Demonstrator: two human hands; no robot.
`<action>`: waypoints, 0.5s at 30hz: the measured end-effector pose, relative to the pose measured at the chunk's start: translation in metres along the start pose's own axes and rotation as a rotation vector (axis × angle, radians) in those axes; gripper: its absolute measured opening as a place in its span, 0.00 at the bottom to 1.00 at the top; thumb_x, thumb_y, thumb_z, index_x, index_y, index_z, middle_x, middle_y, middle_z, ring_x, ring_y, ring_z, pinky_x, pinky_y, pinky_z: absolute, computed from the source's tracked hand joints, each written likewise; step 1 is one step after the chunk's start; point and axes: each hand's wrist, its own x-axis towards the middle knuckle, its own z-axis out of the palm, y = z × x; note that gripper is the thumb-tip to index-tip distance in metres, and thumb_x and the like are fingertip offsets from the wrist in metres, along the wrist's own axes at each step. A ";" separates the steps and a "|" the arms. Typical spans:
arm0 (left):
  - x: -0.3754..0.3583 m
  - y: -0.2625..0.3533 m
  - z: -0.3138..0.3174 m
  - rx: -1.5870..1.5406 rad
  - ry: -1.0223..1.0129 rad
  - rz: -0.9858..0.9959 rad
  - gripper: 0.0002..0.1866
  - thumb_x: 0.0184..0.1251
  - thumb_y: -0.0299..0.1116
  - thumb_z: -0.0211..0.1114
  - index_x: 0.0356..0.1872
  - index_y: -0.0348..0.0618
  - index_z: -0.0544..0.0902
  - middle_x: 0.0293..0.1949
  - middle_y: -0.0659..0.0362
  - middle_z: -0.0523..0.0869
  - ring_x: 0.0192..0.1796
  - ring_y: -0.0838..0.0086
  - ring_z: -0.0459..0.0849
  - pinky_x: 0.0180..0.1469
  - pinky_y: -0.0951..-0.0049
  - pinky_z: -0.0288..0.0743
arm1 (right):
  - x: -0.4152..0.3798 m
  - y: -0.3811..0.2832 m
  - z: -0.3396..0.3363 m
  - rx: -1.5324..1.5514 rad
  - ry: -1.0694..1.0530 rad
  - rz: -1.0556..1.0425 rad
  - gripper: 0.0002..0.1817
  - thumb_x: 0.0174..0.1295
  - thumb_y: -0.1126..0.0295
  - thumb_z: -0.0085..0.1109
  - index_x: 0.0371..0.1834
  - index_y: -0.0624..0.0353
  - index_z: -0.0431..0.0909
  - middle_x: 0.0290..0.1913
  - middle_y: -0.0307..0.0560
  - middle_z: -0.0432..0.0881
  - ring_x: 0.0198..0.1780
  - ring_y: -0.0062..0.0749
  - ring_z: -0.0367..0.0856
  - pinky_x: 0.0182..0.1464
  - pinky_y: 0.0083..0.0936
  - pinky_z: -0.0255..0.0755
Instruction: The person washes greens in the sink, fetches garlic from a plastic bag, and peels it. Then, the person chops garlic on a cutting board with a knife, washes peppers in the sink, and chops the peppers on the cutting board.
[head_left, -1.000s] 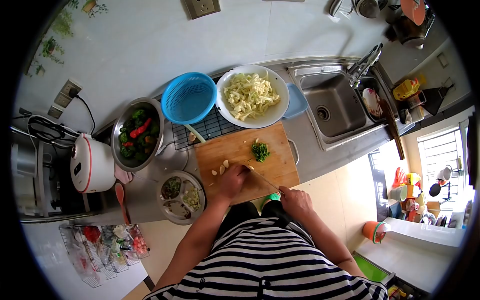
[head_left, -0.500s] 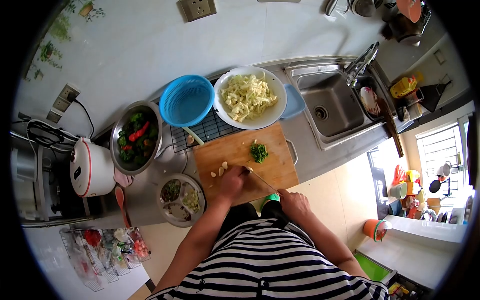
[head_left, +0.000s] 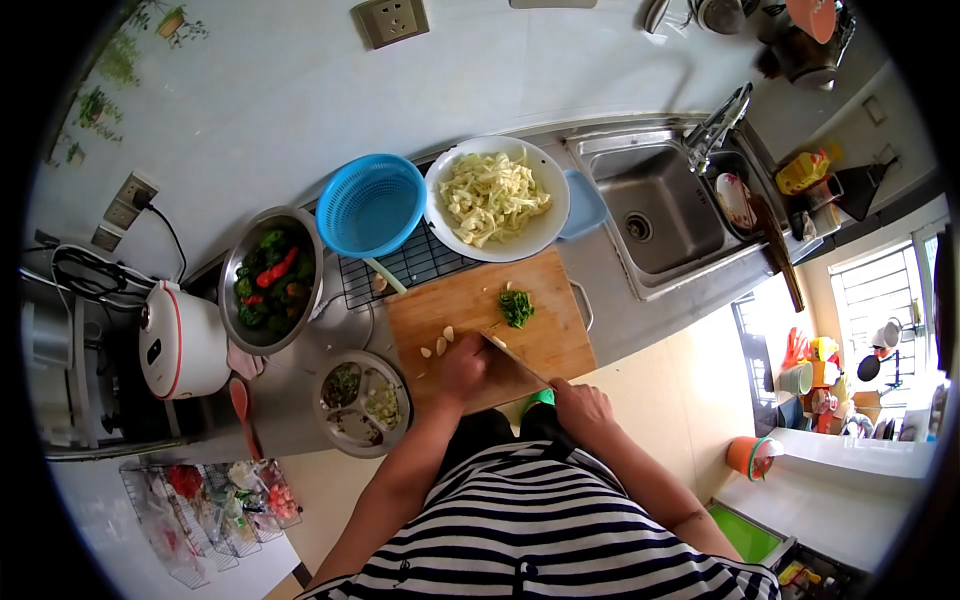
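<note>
head view: right hand (head_left: 585, 408) closed round the handle of a knife (head_left: 518, 367), blade angled over the wooden board (head_left: 450, 300); left hand (head_left: 465, 368) curled beside the blade, contents too covered to tell; garlic cloves (head_left: 441, 346) loose just beside; chopped greens (head_left: 517, 308) farther up the board; white bowl (head_left: 435, 205) beyond.

Rice cooker (head_left: 190, 345): white, edged in red, placed far left of the left hand (head_left: 463, 366).
Spoon (head_left: 240, 402): red, laid left of the left hand, just beside the rice cooker.
Colander (head_left: 372, 205): blue, set beyond the left hand, to its left.
Sink (head_left: 680, 240): fitted beyond the right hand (head_left: 585, 405), to its right, with a faucet (head_left: 713, 132) mounted behind.
Wall socket (head_left: 391, 20): fixed far beyond the left hand.
Bucket (head_left: 742, 457): orange, seen well right of the right hand.
</note>
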 end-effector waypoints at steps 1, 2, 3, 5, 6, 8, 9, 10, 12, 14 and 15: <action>-0.002 -0.002 0.001 0.000 -0.001 0.003 0.10 0.53 0.26 0.59 0.37 0.42 0.84 0.42 0.57 0.83 0.47 0.62 0.81 0.42 0.64 0.78 | 0.005 0.000 0.005 0.022 0.031 -0.011 0.14 0.65 0.60 0.48 0.51 0.47 0.77 0.31 0.58 0.83 0.36 0.56 0.82 0.39 0.49 0.74; -0.004 -0.005 0.002 0.046 -0.023 0.028 0.10 0.54 0.27 0.59 0.37 0.41 0.84 0.41 0.56 0.83 0.46 0.61 0.81 0.42 0.64 0.78 | 0.008 0.002 0.008 0.024 0.035 -0.011 0.14 0.65 0.60 0.48 0.51 0.47 0.77 0.31 0.58 0.83 0.36 0.56 0.82 0.39 0.49 0.74; -0.002 -0.005 -0.001 0.092 -0.044 0.051 0.10 0.54 0.27 0.59 0.37 0.41 0.84 0.41 0.56 0.83 0.45 0.61 0.81 0.42 0.64 0.78 | 0.009 0.001 0.007 0.051 0.054 -0.010 0.14 0.65 0.60 0.48 0.51 0.47 0.77 0.31 0.58 0.83 0.36 0.56 0.82 0.39 0.49 0.74; 0.000 -0.003 -0.001 0.060 -0.034 0.029 0.10 0.54 0.27 0.59 0.36 0.41 0.84 0.41 0.56 0.83 0.46 0.60 0.81 0.42 0.64 0.78 | 0.008 0.002 0.004 0.074 0.068 -0.013 0.15 0.65 0.60 0.48 0.51 0.47 0.77 0.31 0.58 0.83 0.36 0.56 0.82 0.39 0.48 0.74; -0.001 -0.001 -0.002 0.025 -0.030 0.005 0.10 0.54 0.26 0.58 0.36 0.40 0.84 0.41 0.55 0.83 0.46 0.60 0.81 0.42 0.63 0.78 | 0.001 0.001 -0.002 0.071 0.056 -0.003 0.15 0.66 0.60 0.48 0.51 0.47 0.77 0.31 0.59 0.83 0.35 0.56 0.81 0.39 0.49 0.74; -0.004 -0.001 0.000 -0.006 -0.033 -0.052 0.09 0.54 0.26 0.60 0.37 0.41 0.85 0.40 0.56 0.83 0.45 0.60 0.81 0.42 0.64 0.78 | -0.006 0.002 -0.003 0.067 0.041 0.011 0.14 0.66 0.60 0.48 0.51 0.48 0.77 0.31 0.59 0.83 0.35 0.57 0.81 0.40 0.49 0.74; -0.005 -0.002 0.002 -0.034 -0.033 -0.105 0.09 0.55 0.26 0.61 0.37 0.42 0.85 0.39 0.56 0.83 0.43 0.60 0.82 0.42 0.66 0.78 | -0.005 0.003 0.000 0.036 0.026 0.010 0.14 0.66 0.60 0.48 0.51 0.47 0.77 0.32 0.59 0.83 0.35 0.57 0.81 0.40 0.49 0.74; -0.006 -0.005 0.004 -0.035 -0.033 -0.104 0.09 0.55 0.26 0.61 0.37 0.42 0.85 0.39 0.56 0.83 0.43 0.60 0.82 0.42 0.66 0.78 | -0.004 0.003 0.004 0.007 0.011 0.007 0.14 0.66 0.60 0.48 0.51 0.47 0.78 0.32 0.60 0.83 0.35 0.57 0.81 0.39 0.49 0.74; -0.008 -0.013 0.008 0.061 -0.024 0.007 0.09 0.56 0.27 0.62 0.37 0.43 0.85 0.40 0.56 0.84 0.43 0.60 0.82 0.42 0.65 0.78 | 0.008 0.000 0.009 0.046 0.038 0.000 0.14 0.66 0.60 0.48 0.51 0.47 0.78 0.32 0.59 0.83 0.35 0.56 0.82 0.39 0.49 0.74; -0.011 -0.016 0.009 0.062 -0.010 0.023 0.10 0.56 0.27 0.60 0.38 0.42 0.85 0.41 0.55 0.83 0.44 0.59 0.81 0.42 0.64 0.78 | 0.014 -0.001 0.007 0.087 0.071 -0.013 0.14 0.66 0.60 0.48 0.50 0.47 0.78 0.32 0.59 0.83 0.35 0.56 0.82 0.39 0.49 0.74; -0.008 -0.014 0.007 0.059 0.005 0.032 0.11 0.56 0.27 0.58 0.39 0.42 0.84 0.42 0.55 0.82 0.45 0.58 0.81 0.42 0.63 0.77 | 0.011 -0.002 0.000 0.088 0.048 -0.008 0.15 0.65 0.62 0.46 0.51 0.47 0.77 0.33 0.58 0.83 0.37 0.55 0.82 0.40 0.48 0.74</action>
